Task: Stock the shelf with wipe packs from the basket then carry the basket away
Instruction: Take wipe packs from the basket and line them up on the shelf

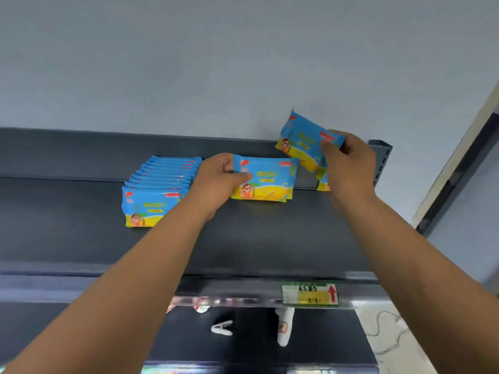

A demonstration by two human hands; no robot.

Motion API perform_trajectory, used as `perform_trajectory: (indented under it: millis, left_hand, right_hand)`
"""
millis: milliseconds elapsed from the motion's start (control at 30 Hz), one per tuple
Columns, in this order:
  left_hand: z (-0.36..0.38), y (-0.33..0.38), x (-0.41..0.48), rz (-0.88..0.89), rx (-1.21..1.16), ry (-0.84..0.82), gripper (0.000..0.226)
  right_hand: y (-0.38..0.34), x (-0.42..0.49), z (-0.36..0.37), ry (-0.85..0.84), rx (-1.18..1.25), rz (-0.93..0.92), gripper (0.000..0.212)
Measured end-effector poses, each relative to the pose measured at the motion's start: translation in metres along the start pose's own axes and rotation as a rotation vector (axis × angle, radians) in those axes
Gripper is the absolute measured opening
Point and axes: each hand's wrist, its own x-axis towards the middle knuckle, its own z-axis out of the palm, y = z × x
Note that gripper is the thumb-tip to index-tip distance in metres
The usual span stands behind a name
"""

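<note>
Up on the dark shelf point(270, 238), one wipe pack point(266, 179) was stood upright and pinched at its left end by the left hand point(216, 182). A second pack point(302, 143), tilted, was gripped by the right hand point(348, 166) over the shelf's back right corner. A row of packs point(162, 184) was lined up just left. Blue-and-yellow print, a cartoon child and a red heart logo were seen; the wording was too blurred. A yellow price tag point(310, 294) with a red up-arrow was fixed to the front rail, its handwriting unreadable.

Row of blue wipe packs point(159, 190) stands on the shelf point(67, 217); upright pack point(266, 179) beside it; tilted pack point(303, 147) raised.
</note>
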Motion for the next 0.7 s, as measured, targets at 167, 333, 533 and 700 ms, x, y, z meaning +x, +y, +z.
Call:
perform_trajectory:
  millis: [167, 333, 533, 700]
  left_hand:
    - [0.017, -0.022, 0.036, -0.075, 0.197, 0.057, 0.019]
    - [0.035, -0.034, 0.047, -0.065, 0.547, 0.148, 0.020]
    - [0.040, -0.035, 0.055, -0.035, 0.934, 0.160, 0.028]
    - [0.029, -0.040, 0.053, -0.111, 0.972, 0.104, 0.043]
  right_hand:
    - [0.023, 0.034, 0.012, -0.054, -0.009, -0.018, 0.012]
    - [0.043, 0.041, 0.014, -0.270, -0.049, -0.048, 0.015]
    - [0.057, 0.048, 0.017, -0.405, -0.061, -0.006, 0.017]
    - [0.062, 0.049, 0.020, -0.400, 0.159, 0.101, 0.018]
